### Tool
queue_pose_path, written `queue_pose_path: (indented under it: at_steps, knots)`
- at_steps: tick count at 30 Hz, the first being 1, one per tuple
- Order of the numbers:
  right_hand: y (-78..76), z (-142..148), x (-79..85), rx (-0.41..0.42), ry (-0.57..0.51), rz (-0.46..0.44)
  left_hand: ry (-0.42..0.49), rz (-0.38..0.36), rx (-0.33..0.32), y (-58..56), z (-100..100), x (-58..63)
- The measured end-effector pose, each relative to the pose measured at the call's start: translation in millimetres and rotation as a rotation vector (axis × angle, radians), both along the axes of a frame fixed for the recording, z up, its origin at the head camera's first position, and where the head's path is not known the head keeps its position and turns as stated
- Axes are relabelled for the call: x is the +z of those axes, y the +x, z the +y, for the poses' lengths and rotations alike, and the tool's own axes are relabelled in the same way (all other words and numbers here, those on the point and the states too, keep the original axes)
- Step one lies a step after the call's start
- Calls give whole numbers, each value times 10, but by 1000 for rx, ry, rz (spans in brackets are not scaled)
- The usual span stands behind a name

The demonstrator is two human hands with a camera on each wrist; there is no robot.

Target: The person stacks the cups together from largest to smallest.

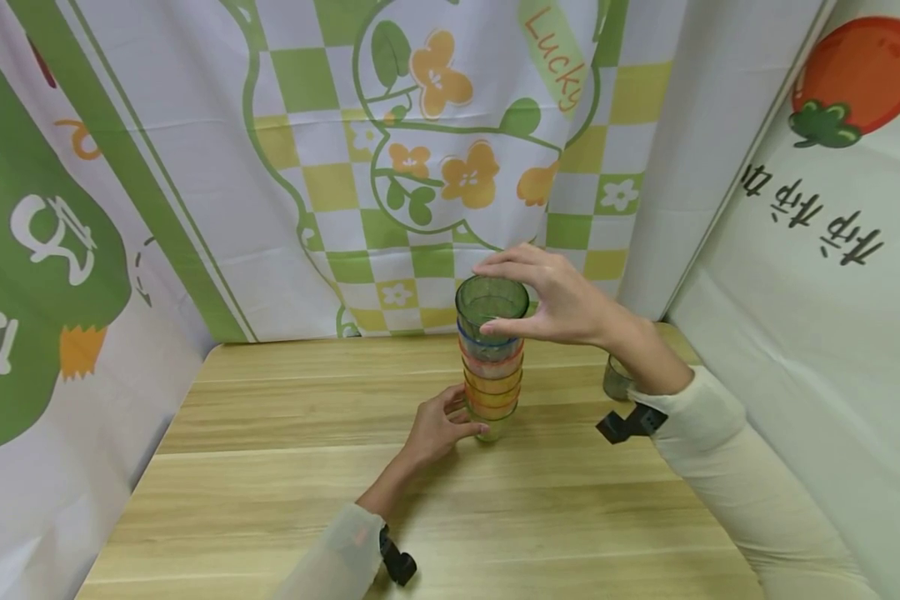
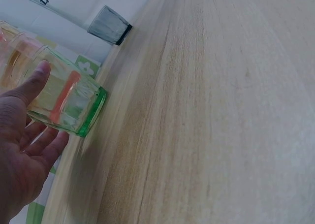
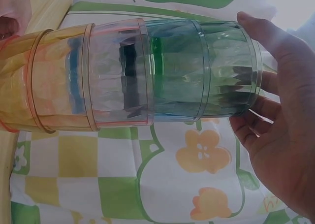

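Observation:
A tall nested stack of clear coloured plastic cups (image 1: 492,379) stands upright on the wooden table. Light green is the bottom cup (image 2: 74,103), followed upward by orange, yellow, pinkish-red and blue-rimmed ones. At the top sits a dark green cup (image 3: 229,69). My right hand (image 1: 562,298) holds that top cup by its rim, thumb on the near side and fingers on the far side. Down low, my left hand (image 1: 433,429) grips the base of the stack, thumb in front and fingers round the other side.
A single dark greyish cup (image 2: 109,26) stands apart to the right, partly hidden behind the right forearm in the head view. The wooden table (image 1: 270,467) meets printed cloth curtains (image 1: 330,192) at the back and sides. Black wrist cameras are strapped to both sleeves.

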State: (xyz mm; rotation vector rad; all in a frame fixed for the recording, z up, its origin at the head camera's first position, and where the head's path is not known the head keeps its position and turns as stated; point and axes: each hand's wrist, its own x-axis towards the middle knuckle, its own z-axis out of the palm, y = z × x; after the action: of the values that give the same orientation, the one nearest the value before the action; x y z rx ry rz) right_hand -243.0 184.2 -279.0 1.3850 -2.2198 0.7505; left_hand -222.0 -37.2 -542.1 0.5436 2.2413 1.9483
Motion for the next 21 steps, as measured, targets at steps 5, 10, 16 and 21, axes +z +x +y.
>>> queue_pose_path:
  at_steps: [5, 10, 16, 21]
  knots:
    - [-3, -1, -11, 1, -2, 0, -1, 9, -2, 5, -3, 4]
    - [-9, 0, -20, 12, -4, 2, 4, 10, -2, 0, -5, -7]
    - [-7, 21, -25, 18, -14, 5, 5, 6, -2, -4, -10, -8]
    - [5, 65, -29, 7, -21, 14, -2, 8, 0, -9, -12, -20]
